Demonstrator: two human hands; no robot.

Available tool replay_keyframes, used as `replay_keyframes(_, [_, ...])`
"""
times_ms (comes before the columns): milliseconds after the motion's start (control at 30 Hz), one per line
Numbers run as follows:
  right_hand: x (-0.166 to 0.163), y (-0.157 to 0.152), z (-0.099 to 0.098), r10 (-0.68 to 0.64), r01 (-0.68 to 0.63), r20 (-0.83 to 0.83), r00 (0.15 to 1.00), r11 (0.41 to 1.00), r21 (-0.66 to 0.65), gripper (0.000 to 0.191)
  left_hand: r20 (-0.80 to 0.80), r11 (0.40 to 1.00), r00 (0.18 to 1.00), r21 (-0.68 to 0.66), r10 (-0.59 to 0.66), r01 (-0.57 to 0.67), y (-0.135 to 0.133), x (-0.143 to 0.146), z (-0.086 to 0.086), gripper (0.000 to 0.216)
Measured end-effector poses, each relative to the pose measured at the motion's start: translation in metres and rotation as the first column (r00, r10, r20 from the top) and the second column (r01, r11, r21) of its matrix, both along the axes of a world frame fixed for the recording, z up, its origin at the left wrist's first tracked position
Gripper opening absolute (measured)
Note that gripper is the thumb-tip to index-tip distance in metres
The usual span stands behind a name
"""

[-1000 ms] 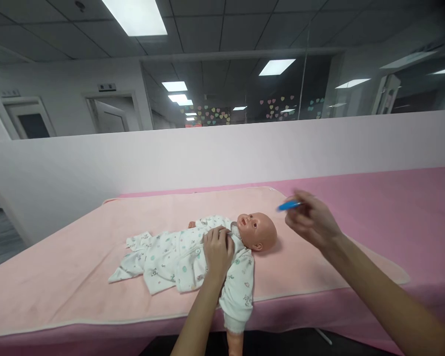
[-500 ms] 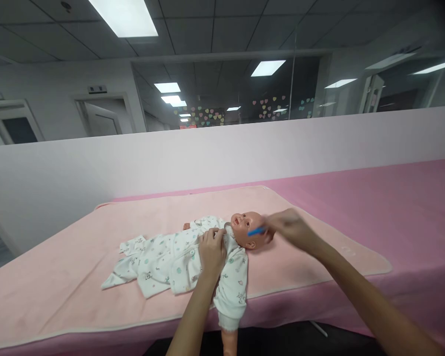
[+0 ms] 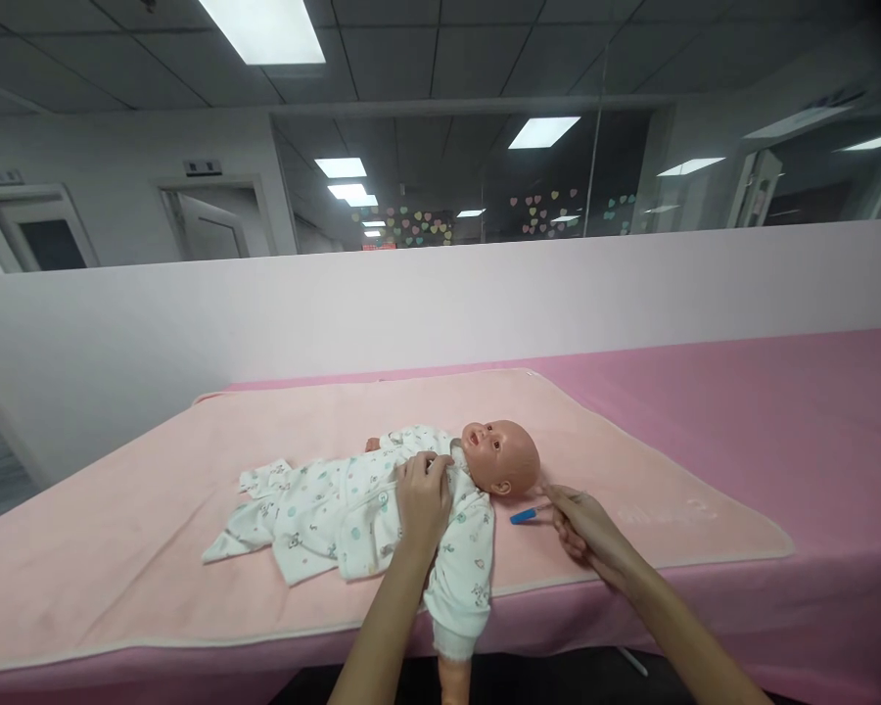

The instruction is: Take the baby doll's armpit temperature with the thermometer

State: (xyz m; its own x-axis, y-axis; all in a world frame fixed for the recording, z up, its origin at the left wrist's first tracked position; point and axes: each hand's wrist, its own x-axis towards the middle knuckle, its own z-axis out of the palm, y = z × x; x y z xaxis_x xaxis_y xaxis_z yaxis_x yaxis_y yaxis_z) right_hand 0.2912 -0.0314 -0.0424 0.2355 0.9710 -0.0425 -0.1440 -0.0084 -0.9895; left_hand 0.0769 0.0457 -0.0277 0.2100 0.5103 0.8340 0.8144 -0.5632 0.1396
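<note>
A baby doll (image 3: 503, 455) in a white printed romper (image 3: 338, 509) lies on its back on a pale pink blanket (image 3: 154, 548), head to the right. My left hand (image 3: 424, 494) rests on the doll's chest, fingers curled on the romper near the collar. My right hand (image 3: 585, 529) is low on the blanket, just right of the doll's head, pinching a small blue stick-like thing (image 3: 523, 515) whose tip points left and lies close to the blanket. One doll arm hangs over the table's front edge.
The blanket covers a long table with a darker pink cover (image 3: 778, 411). A low white partition wall (image 3: 440, 304) runs behind it, with glass panels and heart stickers beyond. The floor shows at the far left.
My right hand swung the blue thing from above the table to the doll's face, then came down onto the blanket beside the head. My left hand stayed on the chest.
</note>
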Motion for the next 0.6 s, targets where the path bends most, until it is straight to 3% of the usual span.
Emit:
replay_keyframes(67, [-0.006,-0.004,0.002,-0.222,0.222,-0.01,0.975,0.974,0.038,0.037,0.048,1.0,0.999,0.0,-0.023,0.023,-0.001,0.001,0.001,0.022])
replay_keyframes(167, [-0.037,-0.006,0.011,-0.481,0.457,0.09,0.872,0.866,0.202,0.044,0.127,0.999,0.991,0.016,-0.052,0.051,-0.001,0.002,0.001,0.018])
replay_keyframes(200, [-0.052,-0.003,0.015,-0.485,0.431,0.167,0.859,0.859,0.276,0.042,0.154,0.998,0.986,0.026,-0.063,0.06,-0.002,0.002,0.001,0.018])
replay_keyframes(267, [-0.086,0.011,0.024,-0.4,0.23,0.388,0.83,0.881,0.414,0.035,0.204,0.996,0.976,0.049,-0.08,0.071,-0.003,0.0,0.0,0.017])
replay_keyframes(367, [-0.131,0.041,0.035,-0.391,0.008,0.579,0.716,0.834,0.552,0.028,0.251,0.998,0.966,0.044,-0.061,0.052,-0.005,-0.011,0.001,0.017])
replay_keyframes(467, [-0.156,0.064,0.035,-0.358,-0.098,0.646,0.675,0.823,0.559,0.027,0.298,0.999,0.954,-0.044,0.033,-0.021,-0.008,-0.027,0.002,0.015])
replay_keyframes(600, [-0.158,0.067,0.024,-0.331,-0.157,0.684,0.65,0.822,0.547,0.024,0.317,0.989,0.946,-0.146,0.074,-0.028,-0.013,-0.042,0.001,0.021])
